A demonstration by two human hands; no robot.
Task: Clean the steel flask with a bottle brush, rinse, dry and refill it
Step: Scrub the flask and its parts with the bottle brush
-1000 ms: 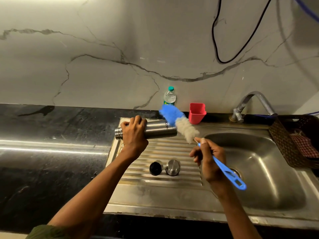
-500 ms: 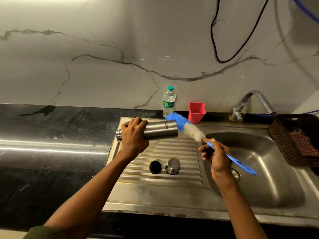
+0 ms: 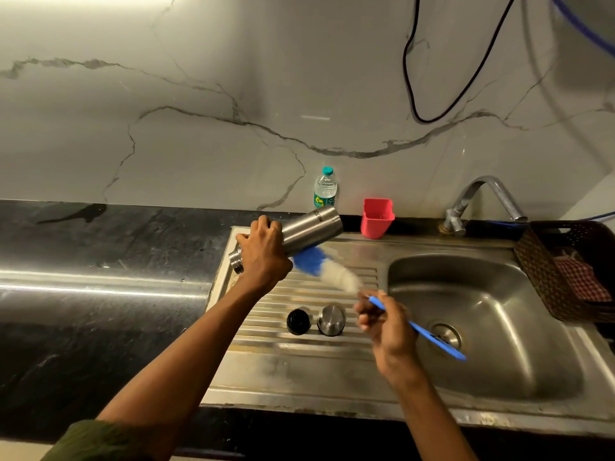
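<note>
Left hand (image 3: 264, 252) wrapped round the steel flask (image 3: 299, 236), held tilted above the ribbed drainboard (image 3: 309, 347), neck end down-left past the knuckles, far end raised toward the wall. Just under the flask body, blue-and-white bottle brush (image 3: 327, 269) with its bristle head outside the flask, touching or nearly touching the underside; hard to tell which through the motion blur. Below on the drainboard, black stopper (image 3: 298, 322) and steel cap (image 3: 331, 320) side by side, both off the flask. Further right, right hand (image 3: 387, 324) curled round the blue brush handle near the bristles, handle tail trailing out over the sink basin (image 3: 499, 354). Behind, against the wall, small water bottle (image 3: 325, 188), red cup (image 3: 377, 217), then tap (image 3: 482, 201) with no water seen running. At far right, woven basket (image 3: 539, 264) with a checked cloth (image 3: 579, 281). Judged early in the task: flask opened, scrubbing under way at most, with rinsing, drying and refilling all left. Flask mouth and inside not visible, nor any soap or wetness; basket cut off by the frame edge.
</note>
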